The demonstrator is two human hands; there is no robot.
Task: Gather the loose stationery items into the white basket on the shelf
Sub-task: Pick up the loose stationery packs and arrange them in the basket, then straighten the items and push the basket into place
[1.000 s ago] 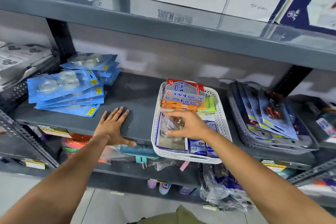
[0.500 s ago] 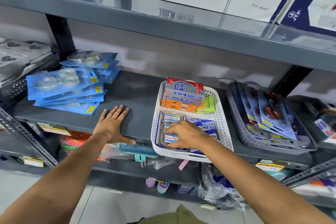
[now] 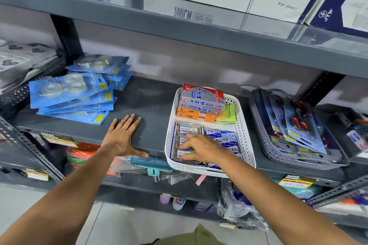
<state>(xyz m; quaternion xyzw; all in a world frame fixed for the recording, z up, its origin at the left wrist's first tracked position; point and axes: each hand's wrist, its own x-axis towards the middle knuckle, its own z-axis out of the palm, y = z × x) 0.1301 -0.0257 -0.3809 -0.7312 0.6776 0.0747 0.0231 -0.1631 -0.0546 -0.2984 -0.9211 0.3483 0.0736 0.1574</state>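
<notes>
The white basket (image 3: 244, 125) sits on the grey shelf (image 3: 155, 105), its front edge overhanging the shelf lip. The right hand (image 3: 201, 148) is inside the front of the basket, fingers (image 3: 186, 146) bent down onto a clear pack (image 3: 186, 141) lying flat there; whether they grip it or only press it I cannot tell. Boxes (image 3: 201, 101) are stacked at the basket's back. The left hand (image 3: 122, 137) lies flat on the shelf, fingers spread, holding nothing.

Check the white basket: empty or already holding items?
Holding items: the white basket contains stacked boxes at the back and small packs under the right hand.
</notes>
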